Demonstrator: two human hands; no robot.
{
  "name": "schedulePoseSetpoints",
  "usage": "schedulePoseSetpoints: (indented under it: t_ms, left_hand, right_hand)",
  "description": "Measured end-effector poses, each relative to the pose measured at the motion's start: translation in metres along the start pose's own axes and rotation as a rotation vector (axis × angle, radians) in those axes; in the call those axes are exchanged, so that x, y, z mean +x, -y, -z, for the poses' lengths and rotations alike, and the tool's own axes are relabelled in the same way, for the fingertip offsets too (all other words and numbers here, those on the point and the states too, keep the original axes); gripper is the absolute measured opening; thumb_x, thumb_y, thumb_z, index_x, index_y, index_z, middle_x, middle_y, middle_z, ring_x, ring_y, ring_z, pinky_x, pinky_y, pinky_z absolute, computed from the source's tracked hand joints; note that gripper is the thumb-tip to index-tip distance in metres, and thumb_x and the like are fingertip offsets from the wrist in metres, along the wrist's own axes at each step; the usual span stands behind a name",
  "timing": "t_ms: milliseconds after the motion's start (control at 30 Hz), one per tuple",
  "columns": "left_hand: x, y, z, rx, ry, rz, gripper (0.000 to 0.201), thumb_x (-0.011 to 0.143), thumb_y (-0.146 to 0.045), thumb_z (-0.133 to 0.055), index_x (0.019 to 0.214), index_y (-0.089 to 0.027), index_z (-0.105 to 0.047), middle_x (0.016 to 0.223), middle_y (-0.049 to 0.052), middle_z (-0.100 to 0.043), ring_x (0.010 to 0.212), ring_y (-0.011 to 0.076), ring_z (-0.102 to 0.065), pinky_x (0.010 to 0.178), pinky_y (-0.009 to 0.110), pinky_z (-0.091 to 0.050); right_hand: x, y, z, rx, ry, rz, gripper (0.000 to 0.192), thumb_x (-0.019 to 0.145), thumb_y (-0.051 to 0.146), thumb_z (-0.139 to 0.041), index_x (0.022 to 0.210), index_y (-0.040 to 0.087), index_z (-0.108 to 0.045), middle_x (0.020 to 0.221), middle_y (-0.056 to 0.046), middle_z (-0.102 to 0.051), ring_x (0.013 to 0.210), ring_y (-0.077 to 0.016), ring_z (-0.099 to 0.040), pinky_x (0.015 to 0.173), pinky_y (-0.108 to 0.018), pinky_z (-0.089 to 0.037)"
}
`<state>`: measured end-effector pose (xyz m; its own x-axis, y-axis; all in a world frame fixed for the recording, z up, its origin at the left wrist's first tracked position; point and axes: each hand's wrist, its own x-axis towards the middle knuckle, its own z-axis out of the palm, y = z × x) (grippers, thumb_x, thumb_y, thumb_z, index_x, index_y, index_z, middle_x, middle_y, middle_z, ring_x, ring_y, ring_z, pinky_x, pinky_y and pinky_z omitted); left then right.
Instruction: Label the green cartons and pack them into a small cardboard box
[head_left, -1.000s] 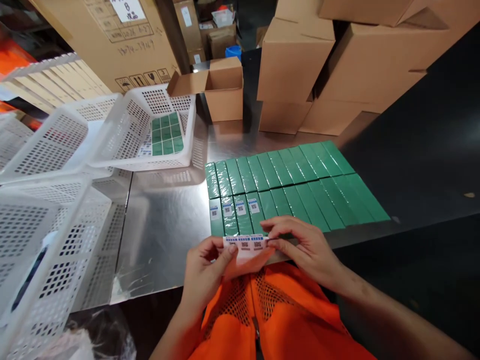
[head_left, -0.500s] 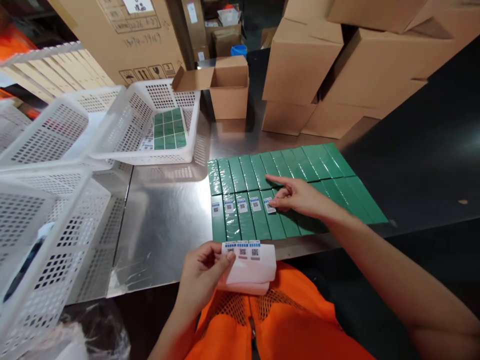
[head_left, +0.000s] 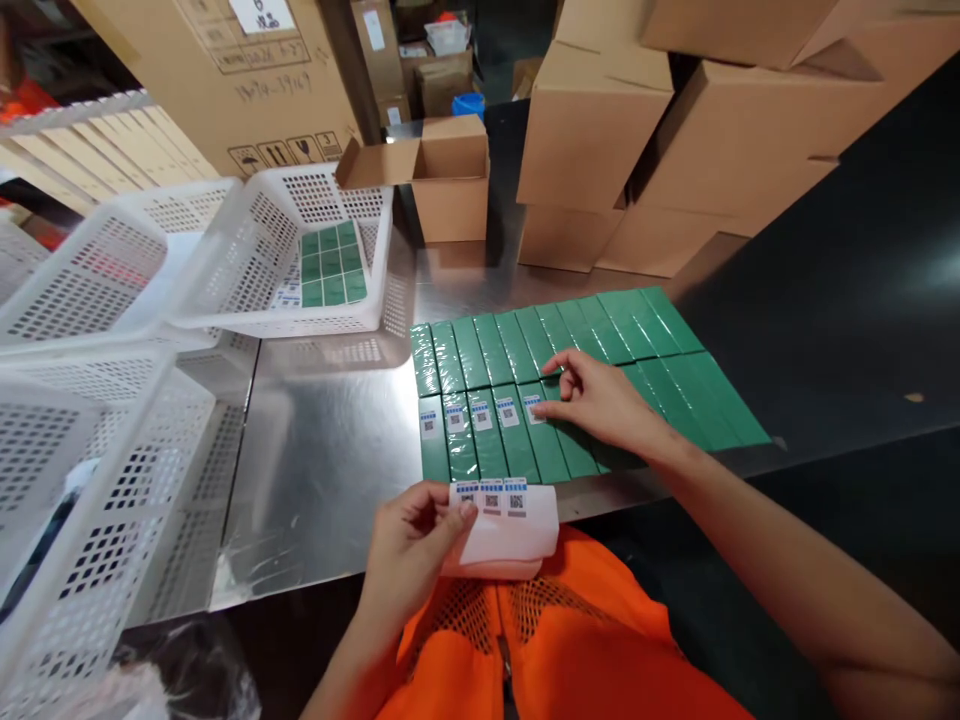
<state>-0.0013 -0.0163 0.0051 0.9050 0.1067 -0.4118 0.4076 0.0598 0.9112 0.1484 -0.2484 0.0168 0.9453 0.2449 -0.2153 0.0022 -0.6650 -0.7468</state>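
Note:
Two rows of slim green boxes (head_left: 645, 340) lie side by side on a steel table (head_left: 330, 450). Several boxes at the left of the near row carry a small white label (head_left: 481, 414) with a printed code. My left hand (head_left: 411, 545) pinches a white strip of labels (head_left: 504, 520) at the table's near edge, three labels showing along its top. My right hand (head_left: 600, 400) rests on the near row, its thumb and fingers by the newest label (head_left: 532, 408), with nothing held in it.
White perforated baskets (head_left: 225, 270) crowd the left side; one holds green boxes (head_left: 328, 265). An open small carton (head_left: 442, 175) and stacked brown cartons (head_left: 675, 130) stand at the back. A black surface (head_left: 840, 330) lies to the right. My orange vest (head_left: 525, 650) fills the bottom.
My right hand left the strip, carried one label to the near row and set it on a green box. Its pointing finger has since curled in. The left hand stays on the strip.

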Motion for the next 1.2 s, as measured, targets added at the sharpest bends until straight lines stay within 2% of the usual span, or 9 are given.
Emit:
schedulePoseSetpoints:
  t_ms: [167, 300, 467, 633, 767, 933, 1067, 1133, 1200]
  left_hand:
    - [0.002, -0.007, -0.009, -0.018, -0.044, 0.014, 0.03, 0.068, -0.043, -0.081, 0.072, -0.015, -0.072, 0.064, 0.003, -0.069, 0.057, 0.0121, -0.058, 0.055, 0.02, -0.046]
    - [0.005, -0.011, -0.015, -0.02, -0.051, 0.053, 0.033, 0.065, -0.044, -0.082, 0.072, -0.014, -0.071, 0.063, 0.004, -0.069, 0.055, 0.0122, -0.058, 0.053, 0.02, -0.046]
    - [0.005, -0.009, -0.016, 0.027, -0.034, 0.035, 0.032, 0.067, -0.044, -0.081, 0.07, -0.014, -0.071, 0.063, 0.003, -0.068, 0.056, 0.0122, -0.057, 0.053, 0.02, -0.045]
    - [0.003, -0.002, -0.015, 0.081, -0.005, 0.025, 0.032, 0.072, -0.046, -0.078, 0.074, -0.015, -0.072, 0.066, 0.003, -0.067, 0.059, 0.0128, -0.056, 0.056, 0.021, -0.045]
    - [0.002, -0.001, -0.013, 0.079, -0.029, 0.043, 0.034, 0.069, -0.047, -0.078, 0.072, -0.014, -0.071, 0.064, 0.004, -0.067, 0.058, 0.013, -0.055, 0.055, 0.021, -0.043]
    - [0.003, -0.004, -0.013, 0.05, -0.031, 0.068, 0.036, 0.065, -0.049, -0.08, 0.07, -0.014, -0.071, 0.064, 0.005, -0.068, 0.057, 0.0139, -0.056, 0.054, 0.022, -0.044]
    - [0.004, -0.004, -0.016, 0.038, -0.009, 0.071, 0.037, 0.065, -0.049, -0.08, 0.072, -0.014, -0.071, 0.065, 0.005, -0.069, 0.058, 0.0148, -0.058, 0.055, 0.022, -0.045]
    - [0.004, -0.004, -0.017, 0.038, -0.003, 0.067, 0.037, 0.067, -0.049, -0.079, 0.074, -0.014, -0.072, 0.066, 0.006, -0.07, 0.059, 0.015, -0.059, 0.056, 0.022, -0.046]
    - [0.004, -0.006, -0.019, 0.037, -0.004, 0.066, 0.037, 0.067, -0.049, -0.079, 0.074, -0.014, -0.071, 0.067, 0.006, -0.07, 0.058, 0.0147, -0.058, 0.056, 0.022, -0.045]
  right_hand:
    - [-0.05, 0.008, -0.013, 0.208, 0.217, 0.264, 0.021, 0.081, 0.04, -0.074, 0.093, 0.024, -0.072, 0.088, -0.004, -0.064, 0.078, -0.0173, -0.06, 0.07, -0.031, -0.048]
    - [-0.069, 0.012, -0.01, 0.346, 0.131, 0.405, 0.011, 0.087, 0.033, -0.07, 0.078, 0.026, -0.07, 0.085, -0.003, -0.064, 0.084, -0.0187, -0.062, 0.079, -0.034, -0.05]
    - [-0.04, -0.001, 0.019, 0.52, -0.108, 0.204, 0.021, 0.084, 0.044, -0.07, 0.086, 0.026, -0.06, 0.09, -0.004, -0.065, 0.086, -0.0197, -0.062, 0.079, -0.035, -0.052]
    - [-0.001, -0.024, 0.027, 0.413, 0.151, -0.011, 0.039, 0.075, 0.036, -0.073, 0.104, 0.025, -0.05, 0.067, 0.005, -0.057, 0.061, -0.0144, -0.056, 0.059, -0.028, -0.048]
    - [0.007, -0.035, 0.023, 0.39, 0.206, -0.076, 0.055, 0.073, 0.026, -0.074, 0.112, 0.026, -0.036, 0.068, 0.007, -0.061, 0.058, -0.0142, -0.057, 0.057, -0.027, -0.047]
    - [0.008, -0.028, 0.019, 0.307, 0.181, -0.119, 0.049, 0.074, 0.021, -0.071, 0.106, 0.026, -0.034, 0.066, 0.007, -0.061, 0.057, -0.015, -0.058, 0.056, -0.028, -0.047]
    - [0.011, -0.013, 0.023, -0.08, 0.062, -0.145, 0.048, 0.069, 0.017, -0.074, 0.104, 0.024, -0.041, 0.062, 0.007, -0.059, 0.059, -0.0166, -0.058, 0.054, -0.027, -0.039]
    - [0.007, -0.008, 0.025, -0.242, 0.01, -0.086, 0.045, 0.068, 0.022, -0.078, 0.102, 0.023, -0.048, 0.063, 0.006, -0.057, 0.06, -0.0165, -0.055, 0.054, -0.027, -0.035]
    - [-0.004, -0.003, 0.023, -0.212, 0.006, 0.028, 0.038, 0.073, 0.031, -0.078, 0.102, 0.022, -0.056, 0.069, 0.004, -0.056, 0.061, -0.0153, -0.053, 0.054, -0.027, -0.036]
